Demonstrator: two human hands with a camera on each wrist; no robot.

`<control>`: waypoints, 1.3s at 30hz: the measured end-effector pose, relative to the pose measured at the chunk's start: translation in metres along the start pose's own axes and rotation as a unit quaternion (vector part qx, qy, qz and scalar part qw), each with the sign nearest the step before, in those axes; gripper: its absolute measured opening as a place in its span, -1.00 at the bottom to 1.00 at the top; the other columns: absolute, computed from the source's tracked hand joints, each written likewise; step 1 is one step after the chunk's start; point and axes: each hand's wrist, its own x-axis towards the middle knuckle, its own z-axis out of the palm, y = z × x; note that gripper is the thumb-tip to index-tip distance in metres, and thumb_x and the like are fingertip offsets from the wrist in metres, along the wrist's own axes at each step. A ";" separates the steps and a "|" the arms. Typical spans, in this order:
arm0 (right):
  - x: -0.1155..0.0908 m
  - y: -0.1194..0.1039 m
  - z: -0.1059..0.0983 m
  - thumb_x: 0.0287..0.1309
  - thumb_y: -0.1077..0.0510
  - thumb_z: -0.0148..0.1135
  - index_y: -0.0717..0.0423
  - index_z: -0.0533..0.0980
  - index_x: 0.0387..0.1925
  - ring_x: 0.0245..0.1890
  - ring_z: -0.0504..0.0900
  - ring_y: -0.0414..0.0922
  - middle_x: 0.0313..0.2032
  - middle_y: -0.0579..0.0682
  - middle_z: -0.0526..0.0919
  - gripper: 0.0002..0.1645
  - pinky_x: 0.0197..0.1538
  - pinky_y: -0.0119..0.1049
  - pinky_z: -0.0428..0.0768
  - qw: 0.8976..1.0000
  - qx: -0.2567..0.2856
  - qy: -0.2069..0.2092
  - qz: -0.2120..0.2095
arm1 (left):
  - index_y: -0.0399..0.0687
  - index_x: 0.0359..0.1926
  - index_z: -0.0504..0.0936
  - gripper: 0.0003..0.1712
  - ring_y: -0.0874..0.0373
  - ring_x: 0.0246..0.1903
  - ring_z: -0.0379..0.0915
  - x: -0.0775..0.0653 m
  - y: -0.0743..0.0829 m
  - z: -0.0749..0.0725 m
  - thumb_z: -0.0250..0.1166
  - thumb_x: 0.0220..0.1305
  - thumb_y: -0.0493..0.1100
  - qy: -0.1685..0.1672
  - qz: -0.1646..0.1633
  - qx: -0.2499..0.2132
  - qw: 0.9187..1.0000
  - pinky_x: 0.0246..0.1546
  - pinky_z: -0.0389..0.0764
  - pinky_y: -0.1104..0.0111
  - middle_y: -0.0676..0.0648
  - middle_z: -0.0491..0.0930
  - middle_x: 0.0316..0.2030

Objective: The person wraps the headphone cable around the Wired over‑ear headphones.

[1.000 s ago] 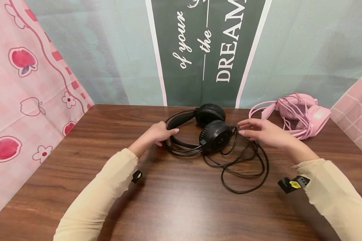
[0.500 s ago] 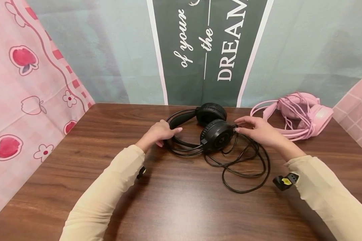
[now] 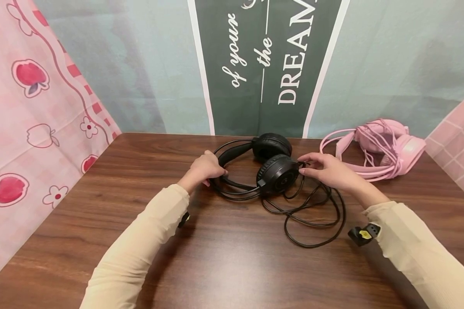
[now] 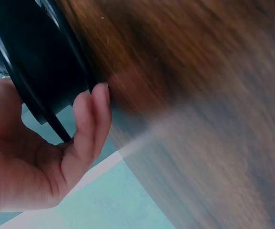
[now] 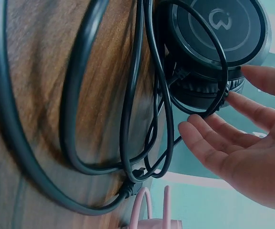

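Observation:
Black headphones (image 3: 279,177) lie on the wooden table, headband to the left and two ear cups to the right. My left hand (image 3: 206,166) grips the headband; in the left wrist view, curled fingers (image 4: 86,124) wrap its band and thin outer rod. At the near ear cup (image 5: 213,36), my right hand (image 3: 332,170) touches the outer edge with thumb and index fingertips. Its other fingers extend loosely beside a loop of cable. The black cable (image 5: 68,95) spreads in loose loops on the table in front of the right hand.
Pink headphones (image 3: 407,150), wrapped in their own cord, lie at the back right of the table (image 3: 232,266). A grey-green cloth with lettering (image 3: 290,77) hangs behind. A pink patterned cloth (image 3: 31,128) borders the left side, pink tile-patterned covering (image 3: 458,146) the right.
My right hand has moved left and in to the near ear cup. The left hand's thumb has folded in against the headband. The headphones have barely shifted.

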 end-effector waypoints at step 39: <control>-0.015 0.003 -0.009 0.19 0.08 0.16 0.17 0.45 0.05 -0.25 0.50 -0.14 -0.24 0.03 0.57 -0.58 -0.24 -0.38 0.49 0.999 0.013 -0.043 -0.018 | -0.39 0.08 0.11 -0.54 0.02 -0.70 0.55 -0.020 -0.010 -0.010 0.03 0.25 -0.25 0.005 0.055 -0.087 0.995 -0.60 0.63 0.28 -0.48 0.39 -0.10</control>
